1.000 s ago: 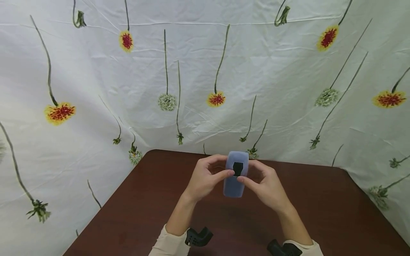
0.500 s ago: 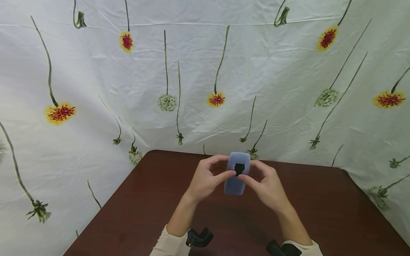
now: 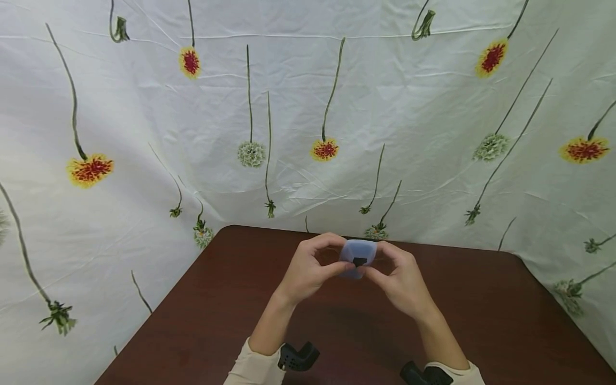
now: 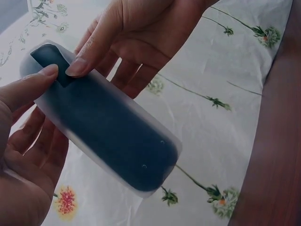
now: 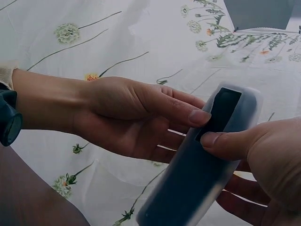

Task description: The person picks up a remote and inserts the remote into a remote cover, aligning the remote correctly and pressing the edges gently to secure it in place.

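A long, rounded, frosted translucent case [image 3: 358, 247] with a dark object inside is held up over the table between both hands. Near one end a dark cut-out [image 5: 225, 109] shows in the right wrist view. My left hand [image 3: 305, 270] grips one long side, its thumb on the face at the cut-out and its fingers behind. Opposite it, my right hand [image 3: 403, 275] grips the other side the same way. The two thumb tips nearly meet at the cut-out. Two small round marks show at the far end of the case [image 4: 113, 129] in the left wrist view.
Beneath the hands lies a dark reddish-brown table [image 3: 216, 321] with rounded back corners. A white cloth [image 3: 289, 117] printed with flowers hangs behind and beside it. Black devices [image 3: 299, 357] sit on both wrists at the pale sleeves.
The case has tipped in the hands, so it looks much shorter in the head view and its lower end has swung out of sight. Both hands stay nearly in place.
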The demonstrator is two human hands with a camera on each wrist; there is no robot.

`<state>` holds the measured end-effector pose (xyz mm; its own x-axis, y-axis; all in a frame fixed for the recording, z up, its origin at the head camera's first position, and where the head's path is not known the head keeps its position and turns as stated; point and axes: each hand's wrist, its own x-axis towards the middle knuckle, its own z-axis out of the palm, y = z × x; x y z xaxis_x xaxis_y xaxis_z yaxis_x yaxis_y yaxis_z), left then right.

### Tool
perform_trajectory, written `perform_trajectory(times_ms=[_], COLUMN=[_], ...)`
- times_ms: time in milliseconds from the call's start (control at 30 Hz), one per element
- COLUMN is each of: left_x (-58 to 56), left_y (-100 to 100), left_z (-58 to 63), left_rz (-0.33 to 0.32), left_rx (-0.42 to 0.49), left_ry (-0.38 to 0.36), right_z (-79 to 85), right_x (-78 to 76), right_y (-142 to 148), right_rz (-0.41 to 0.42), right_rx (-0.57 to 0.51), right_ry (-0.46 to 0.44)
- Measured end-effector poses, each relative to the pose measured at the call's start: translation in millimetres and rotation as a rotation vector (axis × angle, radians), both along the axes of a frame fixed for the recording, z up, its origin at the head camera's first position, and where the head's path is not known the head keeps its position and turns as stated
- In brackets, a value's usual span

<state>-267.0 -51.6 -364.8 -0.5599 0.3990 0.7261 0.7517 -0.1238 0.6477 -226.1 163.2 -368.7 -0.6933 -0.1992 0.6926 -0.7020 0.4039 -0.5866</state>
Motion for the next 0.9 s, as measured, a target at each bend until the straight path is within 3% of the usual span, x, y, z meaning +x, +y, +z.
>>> perform_trajectory(times_ms=[200, 433, 900], left_x=[-0.8, -0.4, -2.7], left_y=[0.4, 0.2, -1.5], left_z=[-1.7, -1.0, -1.6], left_rz=[-0.018, -0.016, -0.013], left_rx=[-0.015, -0.028, -0.011], left_ry=[-0.002, 0.005, 0.042], right_z=[-0.7, -0.8, 1.5], right_x=[0.2, -0.3, -1.1], right_y=[-0.2, 1.6, -1.7], right_rz=[0.066, 0.053, 0.005], right_rx=[-0.010, 0.004, 0.025], right_ry=[-0.044, -0.024, 0.245])
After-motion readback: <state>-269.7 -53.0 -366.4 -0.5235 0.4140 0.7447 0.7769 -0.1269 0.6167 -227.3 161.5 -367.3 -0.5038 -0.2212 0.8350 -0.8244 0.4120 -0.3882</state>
